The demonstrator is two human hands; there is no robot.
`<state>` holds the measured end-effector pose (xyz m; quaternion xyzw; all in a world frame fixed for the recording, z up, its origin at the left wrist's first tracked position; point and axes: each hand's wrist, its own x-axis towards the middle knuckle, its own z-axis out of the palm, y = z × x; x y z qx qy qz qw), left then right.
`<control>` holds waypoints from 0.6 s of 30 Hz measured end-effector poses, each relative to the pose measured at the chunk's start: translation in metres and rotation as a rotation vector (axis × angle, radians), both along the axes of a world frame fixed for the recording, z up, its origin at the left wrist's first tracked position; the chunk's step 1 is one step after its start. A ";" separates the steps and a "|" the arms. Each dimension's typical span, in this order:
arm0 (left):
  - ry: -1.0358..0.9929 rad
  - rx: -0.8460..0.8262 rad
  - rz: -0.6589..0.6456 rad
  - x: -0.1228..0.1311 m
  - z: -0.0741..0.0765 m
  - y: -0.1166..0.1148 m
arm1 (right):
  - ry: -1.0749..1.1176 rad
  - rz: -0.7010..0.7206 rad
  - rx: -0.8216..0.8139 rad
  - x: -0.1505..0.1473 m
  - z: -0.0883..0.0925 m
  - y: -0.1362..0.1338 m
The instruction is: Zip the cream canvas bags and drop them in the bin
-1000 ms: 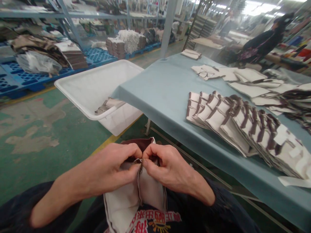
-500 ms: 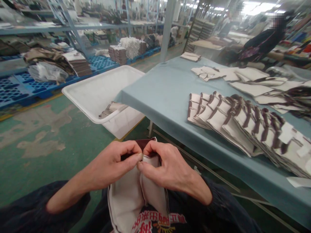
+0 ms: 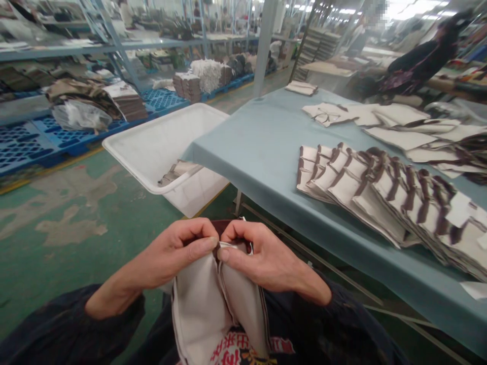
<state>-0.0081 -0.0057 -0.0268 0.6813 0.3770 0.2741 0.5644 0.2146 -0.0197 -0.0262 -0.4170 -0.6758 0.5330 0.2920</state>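
Over my lap I hold a cream cloth bag point(image 3: 213, 304) with dark brown trim at its top edge. My left hand point(image 3: 178, 253) pinches the top edge from the left, fingers curled shut on the cloth. My right hand point(image 3: 262, 256) pinches the same edge from the right, thumb and forefinger pressed together on it. The two thumbs almost touch. The bag hangs down between my forearms, folded along its middle. Red printing shows on the cloth at the bottom of the view.
A teal-covered table point(image 3: 262, 147) stands to the right with a fanned row of finished cream and brown bags point(image 3: 380, 190) and loose pieces behind. A white plastic tub point(image 3: 152, 147) sits on the green floor beside it. Blue pallets and shelving lie at left; people stand at far right.
Both hands have risen slightly with the bag and kept their pinch on its top edge. The view has shifted a little to the left.
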 end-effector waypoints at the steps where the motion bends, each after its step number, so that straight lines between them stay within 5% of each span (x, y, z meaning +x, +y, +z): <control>1: 0.021 0.040 -0.001 0.000 0.002 0.002 | -0.004 -0.005 0.006 0.000 0.001 0.002; 9: 0.257 0.260 -0.136 -0.003 0.033 0.011 | -0.079 -0.020 0.092 0.009 0.022 0.001; 18: 0.336 0.480 -0.196 0.017 0.048 0.009 | -0.118 -0.077 0.141 0.018 0.030 -0.006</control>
